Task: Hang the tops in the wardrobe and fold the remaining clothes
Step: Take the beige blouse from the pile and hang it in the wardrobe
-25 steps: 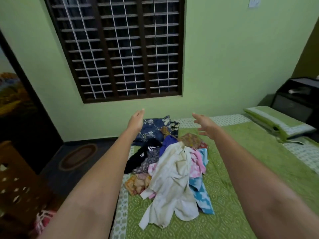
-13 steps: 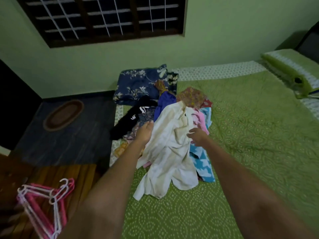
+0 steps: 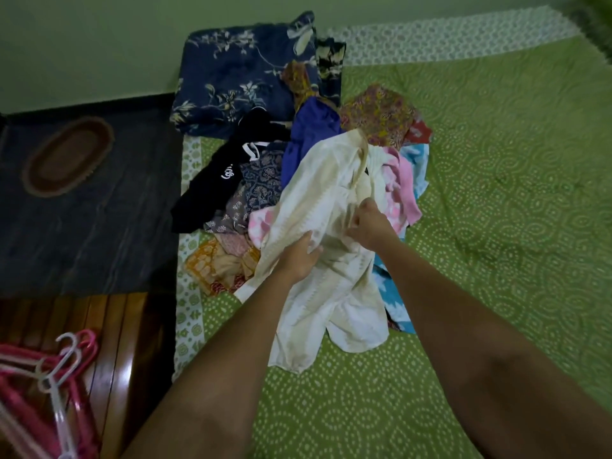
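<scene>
Both hands, held out open in the air above the bed a second ago, are now down on the clothes pile. The left hand (image 3: pixel 299 256) grips a fold of the cream top (image 3: pixel 318 233), fingers curled into the cloth on its left side. The right hand (image 3: pixel 367 223) pinches the same garment nearer its middle, just below the collar area; grip narrow, cloth bunched between thumb and fingers. The cream top lies uppermost on the pile (image 3: pixel 265 193), toward the bed's left edge, with its lower hem trailing toward the near edge over the green bedspread (image 3: pixel 496 226). It is not yet lifted clear: most of it rests on the garments beneath, among them a black piece (image 3: pixel 215 187), a blue piece (image 3: pixel 308 137), a pink one (image 3: pixel 402 183) and a turquoise print (image 3: pixel 394 293). A folded navy floral cloth (image 3: pixel 238 77) sits at the far left corner of the bed. The view has also tipped downward, so the pink and white hangers (image 3: pixel 49 385) on the wooden surface (image 3: pixel 116 342) beside the bed's near left corner now show. Judgement: first garment selected, task at its very start; the rest of the pile unsorted. Likely next is to raise the top free and fetch a hanger, which lies well apart from the hands. Risk: the pink piece, partly under the cream cloth, may drag along.
</scene>
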{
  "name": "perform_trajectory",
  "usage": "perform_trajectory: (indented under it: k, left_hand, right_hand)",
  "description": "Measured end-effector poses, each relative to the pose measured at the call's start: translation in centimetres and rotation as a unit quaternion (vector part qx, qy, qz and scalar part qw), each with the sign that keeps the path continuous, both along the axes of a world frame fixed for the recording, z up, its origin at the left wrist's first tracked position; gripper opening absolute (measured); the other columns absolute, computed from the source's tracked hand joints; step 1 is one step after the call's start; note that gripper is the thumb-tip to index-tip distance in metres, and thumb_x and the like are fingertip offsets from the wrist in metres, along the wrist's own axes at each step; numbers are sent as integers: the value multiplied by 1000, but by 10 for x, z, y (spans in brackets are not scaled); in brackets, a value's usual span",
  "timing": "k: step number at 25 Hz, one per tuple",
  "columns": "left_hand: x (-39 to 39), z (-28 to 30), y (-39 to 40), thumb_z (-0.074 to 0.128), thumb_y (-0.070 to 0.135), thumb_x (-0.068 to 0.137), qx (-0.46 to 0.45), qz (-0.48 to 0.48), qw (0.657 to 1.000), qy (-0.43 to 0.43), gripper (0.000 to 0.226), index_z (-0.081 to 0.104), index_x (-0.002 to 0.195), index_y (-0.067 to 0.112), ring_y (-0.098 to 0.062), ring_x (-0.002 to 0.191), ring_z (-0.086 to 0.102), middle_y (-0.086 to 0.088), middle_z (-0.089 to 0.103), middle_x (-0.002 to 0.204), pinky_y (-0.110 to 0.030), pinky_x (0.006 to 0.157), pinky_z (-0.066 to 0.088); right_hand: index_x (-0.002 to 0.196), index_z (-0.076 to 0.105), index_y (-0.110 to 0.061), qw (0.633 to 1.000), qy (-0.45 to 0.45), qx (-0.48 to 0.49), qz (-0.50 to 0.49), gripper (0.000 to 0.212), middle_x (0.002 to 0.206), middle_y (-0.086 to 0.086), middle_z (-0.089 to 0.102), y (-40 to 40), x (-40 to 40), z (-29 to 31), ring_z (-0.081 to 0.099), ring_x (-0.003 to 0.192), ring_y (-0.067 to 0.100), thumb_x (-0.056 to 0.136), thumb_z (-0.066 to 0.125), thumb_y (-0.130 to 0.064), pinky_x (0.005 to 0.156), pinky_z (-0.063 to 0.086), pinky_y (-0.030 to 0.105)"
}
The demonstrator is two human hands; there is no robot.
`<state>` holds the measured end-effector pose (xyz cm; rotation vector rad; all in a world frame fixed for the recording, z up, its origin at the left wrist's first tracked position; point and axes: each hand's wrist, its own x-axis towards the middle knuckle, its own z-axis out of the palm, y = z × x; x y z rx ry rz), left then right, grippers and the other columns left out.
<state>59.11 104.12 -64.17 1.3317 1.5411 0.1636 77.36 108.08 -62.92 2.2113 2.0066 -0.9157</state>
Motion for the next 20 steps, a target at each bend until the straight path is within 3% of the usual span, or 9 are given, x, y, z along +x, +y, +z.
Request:
perform_trajectory:
  k: [2, 4, 6, 8, 10, 13, 15, 18, 20]
  left_hand:
    - [-1, 6, 5, 48, 28, 99, 26, -22, 999, 35, 57, 25, 150, 19, -27, 132, 42, -9, 45, 144, -40, 108, 37]
    - [2, 27, 17, 47, 21, 98, 77, -43, 994, 67, 58, 22, 151, 20, -29, 129, 45, -12, 47, 142, -41, 106, 38]
    - [16, 64, 30, 45, 9, 96, 134, -63, 988, 36, 61, 21, 151, 21, -29, 129, 44, -14, 45, 143, -40, 106, 38]
    - [33, 103, 41, 42, -2, 90, 166, -117, 979, -16, 62, 30, 148, 20, -28, 126, 46, -14, 47, 140, -33, 102, 40]
    - [45, 144, 47, 39, -5, 87, 163, -175, 970, -29, 53, 44, 137, 12, -29, 111, 52, -16, 56, 122, -32, 89, 43]
    - [46, 206, 43, 48, 1, 87, 163, -264, 949, 55, 31, 55, 117, 6, -27, 93, 52, -12, 58, 104, -33, 74, 41]
    - [40, 242, 31, 54, 12, 86, 200, -328, 910, 154, 25, 54, 111, 10, -28, 95, 47, -15, 58, 106, -38, 82, 42]
    - [25, 288, -2, 59, 29, 86, 234, -380, 860, 249, 23, 54, 102, 13, -27, 98, 48, -12, 58, 108, -37, 81, 42]
    - [12, 315, -28, 62, 38, 87, 226, -379, 861, 253, 27, 57, 99, 14, -24, 89, 53, -7, 60, 99, -35, 74, 42]
  right_hand:
    - [70, 49, -11, 999, 37, 16, 12, 25, 94, 5, 44, 2, 1, 4, 51, 81, 22, 88, 64, -21, 68, 36, 27]
    - [66, 47, -13, 991, 97, 70, -51, 28, 72, 0, 45, 4, 4, 24, 46, 65, 15, 87, 64, -20, 59, 34, 21]
    - [66, 45, -16, 976, 158, 120, -93, 27, 62, -5, 46, 5, 3, 60, 42, 57, 5, 83, 66, -16, 50, 32, 14]
    - [70, 44, -17, 969, 199, 128, -64, 25, 60, -7, 48, 4, -1, 100, 43, 54, 3, 77, 67, -8, 50, 32, 15]
    - [72, 44, -16, 962, 235, 133, -43, 27, 58, -5, 52, 2, 0, 140, 46, 50, 2, 72, 67, -2, 51, 35, 16]
    - [70, 40, -17, 945, 296, 134, -35, 36, 53, 4, 55, -11, 10, 198, 54, 47, 12, 71, 70, 3, 54, 44, 31]
    - [67, 38, -15, 935, 323, 144, -28, 40, 50, 8, 49, -23, 15, 235, 51, 42, 13, 72, 70, 10, 54, 42, 36]
    - [67, 37, -15, 940, 296, 167, -2, 44, 47, 0, 47, -55, 15, 293, 46, 38, 7, 71, 74, 8, 50, 40, 29]
    - [71, 39, -18, 961, 199, 181, 65, 46, 56, -1, 52, -80, 10, 327, 47, 49, 11, 66, 83, -6, 53, 40, 28]
